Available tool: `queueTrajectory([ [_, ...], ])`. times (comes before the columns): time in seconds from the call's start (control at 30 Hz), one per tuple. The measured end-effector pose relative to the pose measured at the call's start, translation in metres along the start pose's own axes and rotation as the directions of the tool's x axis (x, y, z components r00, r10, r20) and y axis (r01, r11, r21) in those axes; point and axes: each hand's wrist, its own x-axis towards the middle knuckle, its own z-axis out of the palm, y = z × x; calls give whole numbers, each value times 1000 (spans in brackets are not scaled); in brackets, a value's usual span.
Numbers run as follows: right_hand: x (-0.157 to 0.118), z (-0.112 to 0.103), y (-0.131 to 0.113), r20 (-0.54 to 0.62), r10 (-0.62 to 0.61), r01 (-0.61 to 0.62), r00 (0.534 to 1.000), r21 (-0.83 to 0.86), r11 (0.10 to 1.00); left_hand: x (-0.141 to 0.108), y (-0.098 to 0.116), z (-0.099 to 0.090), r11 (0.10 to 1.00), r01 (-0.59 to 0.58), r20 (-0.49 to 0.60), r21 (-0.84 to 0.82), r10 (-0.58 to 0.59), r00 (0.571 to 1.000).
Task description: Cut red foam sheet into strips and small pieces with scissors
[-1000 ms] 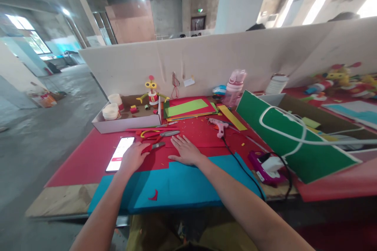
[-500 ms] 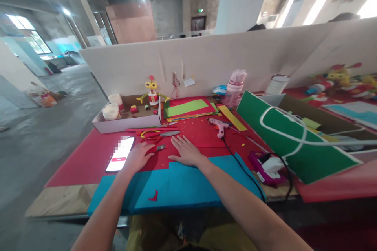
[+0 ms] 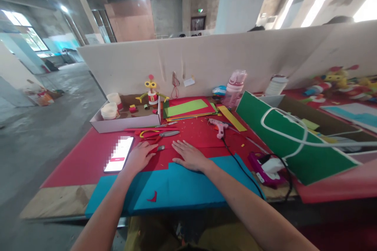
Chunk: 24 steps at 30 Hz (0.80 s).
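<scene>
Here's the worktop (image 3: pixel 79 164), red-covered and busy, with the blue sheet (image 3: pixel 194 188) running right along its near edge. Off to the right of that blue sheet, a green board (image 3: pixel 291 141) slants up; away beyond its left end sits the white box (image 3: pixel 126 122). Straight past the middle of the blue sheet lies red paper (image 3: pixel 206 137), flat, and farther beyond, a stack of coloured sheets (image 3: pixel 185 108). Those look largely unused, so I'd call plenty left to make up. At the white box, though, a toy figure (image 3: pixel 152 96) stands upright, and that one looks finished!

Now the hands, both just beyond the blue sheet. The right hand (image 3: pixel 190 156) is palm down, fingers stretched and slightly spread, resting on the red paper with nothing visible in them. The left hand (image 3: pixel 143 157) has its fingers forward and loosely bent over a grey-tipped tool (image 3: pixel 160 148); only the tip pokes out, so I can't tell whether they grip it or merely cover it.

Beyond the blue sheet again, scissors (image 3: pixel 169 133) lie past the left fingers, unheld. Smallest of all, a red scrap (image 3: pixel 152 197) on the blue sheet itself: some cutting looks done.
</scene>
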Motion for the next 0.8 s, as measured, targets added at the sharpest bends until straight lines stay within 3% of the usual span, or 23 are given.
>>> queueTrajectory([
  [0.8,7,7,0,-11,1,-2,1000,-35,999,-1,2,2,1000,10,-32,15,-10,999],
])
